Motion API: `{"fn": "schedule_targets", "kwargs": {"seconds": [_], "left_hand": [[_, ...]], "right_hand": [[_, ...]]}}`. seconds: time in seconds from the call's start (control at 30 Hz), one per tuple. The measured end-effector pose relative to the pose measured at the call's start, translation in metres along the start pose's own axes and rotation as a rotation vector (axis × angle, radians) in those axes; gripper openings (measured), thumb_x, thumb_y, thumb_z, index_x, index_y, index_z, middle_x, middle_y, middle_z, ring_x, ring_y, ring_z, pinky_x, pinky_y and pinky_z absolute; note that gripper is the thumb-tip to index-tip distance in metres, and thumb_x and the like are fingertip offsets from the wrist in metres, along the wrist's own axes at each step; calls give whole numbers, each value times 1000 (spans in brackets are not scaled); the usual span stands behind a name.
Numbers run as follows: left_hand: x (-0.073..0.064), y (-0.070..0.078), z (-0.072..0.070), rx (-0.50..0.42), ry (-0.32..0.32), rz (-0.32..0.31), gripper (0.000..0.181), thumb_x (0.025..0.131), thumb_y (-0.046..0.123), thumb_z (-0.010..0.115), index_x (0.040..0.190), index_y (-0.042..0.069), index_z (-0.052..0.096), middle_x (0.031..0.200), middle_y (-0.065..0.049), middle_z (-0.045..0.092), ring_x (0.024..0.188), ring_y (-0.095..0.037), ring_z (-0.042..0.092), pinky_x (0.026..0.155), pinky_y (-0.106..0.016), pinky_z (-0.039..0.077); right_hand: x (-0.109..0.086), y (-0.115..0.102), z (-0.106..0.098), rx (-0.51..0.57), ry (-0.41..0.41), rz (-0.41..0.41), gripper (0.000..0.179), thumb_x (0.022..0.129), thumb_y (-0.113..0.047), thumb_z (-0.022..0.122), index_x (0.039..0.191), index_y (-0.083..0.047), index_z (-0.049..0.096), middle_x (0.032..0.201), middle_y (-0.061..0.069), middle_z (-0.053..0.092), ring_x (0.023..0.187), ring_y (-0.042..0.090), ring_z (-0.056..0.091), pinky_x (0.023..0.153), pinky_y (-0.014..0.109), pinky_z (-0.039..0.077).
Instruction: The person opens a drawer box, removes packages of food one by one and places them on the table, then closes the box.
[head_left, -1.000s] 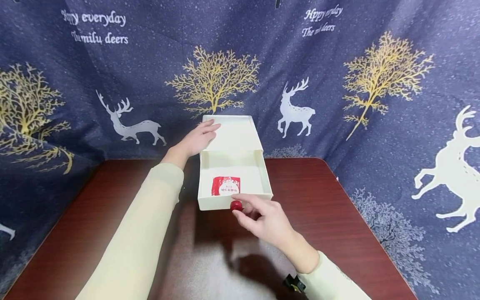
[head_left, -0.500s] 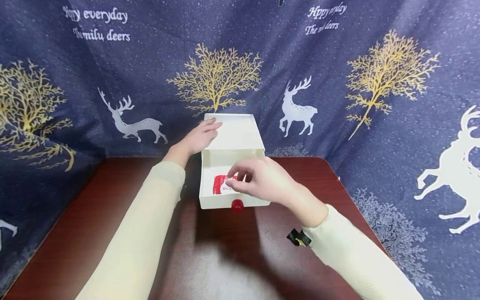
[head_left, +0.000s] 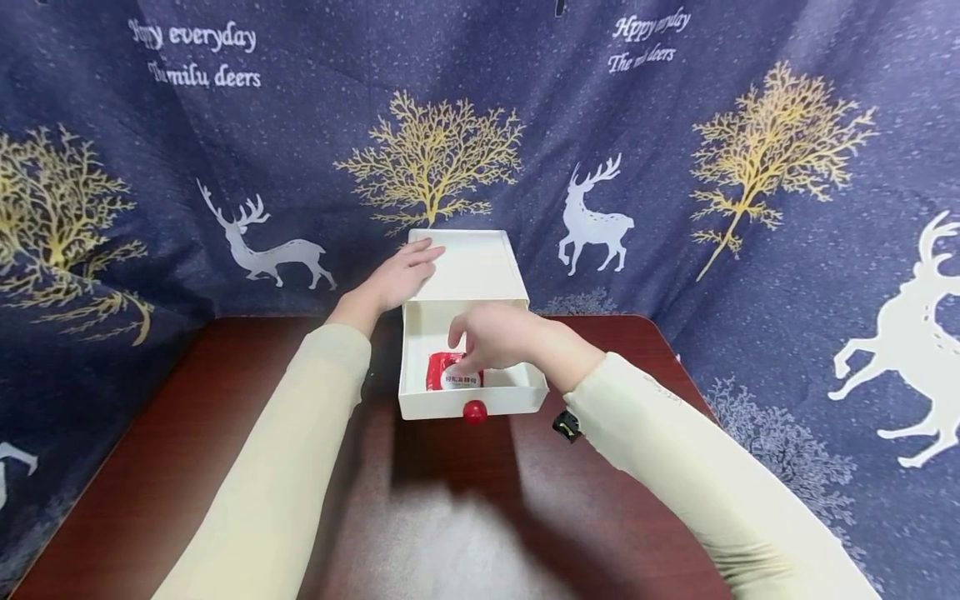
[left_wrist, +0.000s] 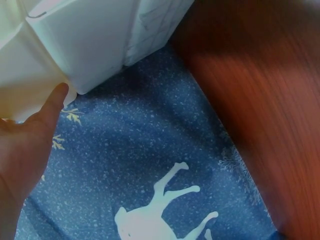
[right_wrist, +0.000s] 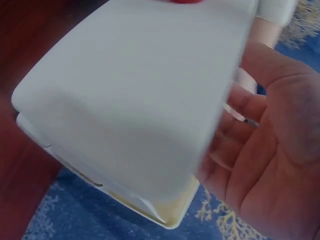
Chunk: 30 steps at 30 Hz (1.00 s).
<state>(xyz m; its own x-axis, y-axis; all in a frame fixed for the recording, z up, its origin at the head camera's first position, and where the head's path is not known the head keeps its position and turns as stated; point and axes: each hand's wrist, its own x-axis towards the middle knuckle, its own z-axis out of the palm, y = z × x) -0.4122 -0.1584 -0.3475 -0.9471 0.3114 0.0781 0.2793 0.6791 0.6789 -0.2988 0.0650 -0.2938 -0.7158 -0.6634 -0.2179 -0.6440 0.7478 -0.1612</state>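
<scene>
A white drawer box stands on the table with its drawer pulled out toward me. In the drawer lies a red packet with a white label, partly covered by my right hand. My left hand rests on the top left of the box with its fingers spread. My right hand reaches into the drawer, its thumb tip over the packet and its index finger bent and apart from the thumb. In the right wrist view, the drawer wall partly hides the right hand's fingers. A round red knob sits on the drawer front.
The box stands toward the back of a dark red-brown wooden table. Behind it hangs a blue cloth with white deer and golden trees. A small black object is by the right sleeve.
My right hand has let go of the red knob, moved up over the drawer front and lowered into the drawer at the packet. My left hand stays on the box.
</scene>
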Motion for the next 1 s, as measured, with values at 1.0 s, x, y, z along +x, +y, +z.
{"fn": "schedule_targets", "kwargs": {"seconds": [1.0], "left_hand": [[0,-1,1,-16,5,7,57,116,39,38,171,23,43,186,1,17,174,-34,0,140,-61,5]], "right_hand": [[-11,49,-2,472,177,45,11,101,-21,76,103,-11,79,83,-3,71,70,13,59,66,27,50]]}}
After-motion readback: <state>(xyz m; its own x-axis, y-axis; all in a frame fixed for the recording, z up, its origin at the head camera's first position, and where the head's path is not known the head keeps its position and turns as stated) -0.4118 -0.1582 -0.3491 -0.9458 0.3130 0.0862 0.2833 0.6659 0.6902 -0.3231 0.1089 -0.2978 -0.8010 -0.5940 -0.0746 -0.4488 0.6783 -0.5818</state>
